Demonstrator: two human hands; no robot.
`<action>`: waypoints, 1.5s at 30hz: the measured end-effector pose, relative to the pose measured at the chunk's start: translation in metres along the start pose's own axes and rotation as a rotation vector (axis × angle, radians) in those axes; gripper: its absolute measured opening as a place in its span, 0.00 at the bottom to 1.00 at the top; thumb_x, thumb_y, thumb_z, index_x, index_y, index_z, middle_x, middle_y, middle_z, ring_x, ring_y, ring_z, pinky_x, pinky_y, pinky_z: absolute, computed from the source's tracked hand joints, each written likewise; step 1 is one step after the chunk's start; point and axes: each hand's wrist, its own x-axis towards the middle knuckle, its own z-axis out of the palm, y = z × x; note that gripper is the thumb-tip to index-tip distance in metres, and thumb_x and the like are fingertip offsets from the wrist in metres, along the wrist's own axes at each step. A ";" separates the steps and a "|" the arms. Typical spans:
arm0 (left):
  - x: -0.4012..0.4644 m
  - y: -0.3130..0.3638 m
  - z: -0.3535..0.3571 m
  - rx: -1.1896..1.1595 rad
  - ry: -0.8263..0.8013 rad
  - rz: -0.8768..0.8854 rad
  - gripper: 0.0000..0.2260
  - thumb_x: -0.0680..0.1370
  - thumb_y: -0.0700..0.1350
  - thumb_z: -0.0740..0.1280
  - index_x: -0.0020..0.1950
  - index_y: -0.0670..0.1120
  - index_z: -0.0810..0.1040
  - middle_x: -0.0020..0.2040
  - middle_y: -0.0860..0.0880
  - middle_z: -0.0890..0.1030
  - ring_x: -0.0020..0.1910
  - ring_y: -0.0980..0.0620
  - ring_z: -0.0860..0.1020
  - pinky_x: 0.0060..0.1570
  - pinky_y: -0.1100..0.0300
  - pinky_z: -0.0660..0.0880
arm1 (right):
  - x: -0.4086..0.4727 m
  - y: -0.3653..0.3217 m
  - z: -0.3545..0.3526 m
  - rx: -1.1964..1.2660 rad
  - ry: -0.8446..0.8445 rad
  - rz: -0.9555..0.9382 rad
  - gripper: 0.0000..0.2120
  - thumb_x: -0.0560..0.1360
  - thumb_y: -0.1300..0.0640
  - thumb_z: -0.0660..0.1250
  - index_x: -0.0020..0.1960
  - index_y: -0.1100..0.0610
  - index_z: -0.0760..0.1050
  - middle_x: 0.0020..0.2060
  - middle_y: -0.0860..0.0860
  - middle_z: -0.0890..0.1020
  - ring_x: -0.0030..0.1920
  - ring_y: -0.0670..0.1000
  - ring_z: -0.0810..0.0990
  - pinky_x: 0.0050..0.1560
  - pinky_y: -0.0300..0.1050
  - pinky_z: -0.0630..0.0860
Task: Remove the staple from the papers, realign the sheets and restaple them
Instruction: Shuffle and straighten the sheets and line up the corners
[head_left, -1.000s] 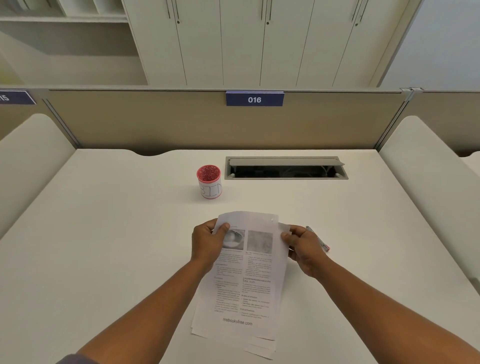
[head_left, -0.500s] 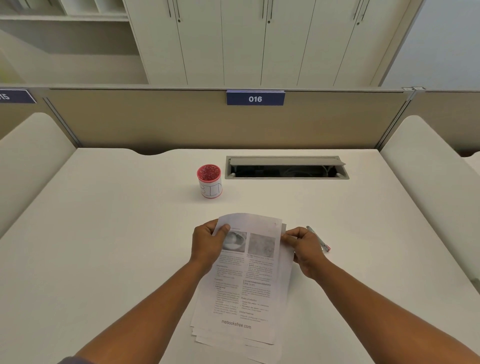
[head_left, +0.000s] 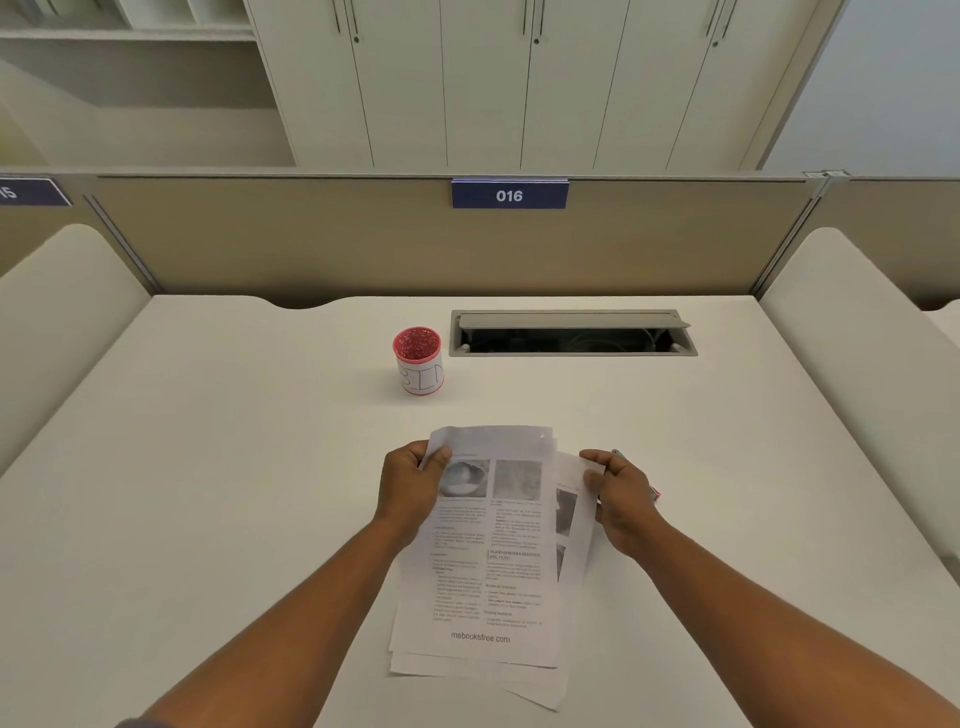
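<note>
A small stack of printed papers lies fanned on the white desk, its top end lifted and the sheets out of line at the bottom. My left hand pinches the top left corner of the top sheet. My right hand pinches the right edge of a lower sheet that sticks out to the right. A thin tool with a red end lies on the desk, mostly hidden behind my right hand. No staple can be made out.
A red-rimmed cup labelled BIN stands behind the papers. An open cable hatch is set in the desk at the back. Padded side panels and a partition with the sign 016 enclose the desk.
My right hand has drawn a lower sheet out to the right, so more of it shows beside the top page. My left hand keeps its hold on the top left corner.
</note>
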 end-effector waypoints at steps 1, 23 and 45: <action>-0.001 0.000 -0.001 -0.021 -0.038 -0.009 0.05 0.81 0.43 0.69 0.50 0.50 0.85 0.45 0.51 0.87 0.44 0.52 0.84 0.40 0.63 0.78 | 0.000 -0.001 -0.001 0.009 0.007 0.001 0.14 0.80 0.71 0.60 0.55 0.56 0.80 0.51 0.55 0.82 0.44 0.56 0.80 0.44 0.53 0.79; 0.003 -0.012 0.009 -0.025 -0.116 -0.158 0.06 0.82 0.45 0.69 0.52 0.46 0.84 0.48 0.47 0.88 0.49 0.42 0.85 0.46 0.48 0.82 | -0.006 -0.021 0.006 0.053 -0.200 0.163 0.13 0.74 0.70 0.63 0.47 0.54 0.81 0.42 0.52 0.80 0.42 0.54 0.75 0.42 0.48 0.73; 0.001 -0.001 0.013 -0.030 -0.228 -0.065 0.04 0.81 0.43 0.70 0.51 0.46 0.85 0.47 0.49 0.88 0.46 0.48 0.86 0.48 0.55 0.82 | -0.021 -0.026 0.021 -0.606 0.021 -0.549 0.11 0.74 0.59 0.69 0.55 0.49 0.77 0.57 0.44 0.77 0.58 0.48 0.76 0.53 0.45 0.73</action>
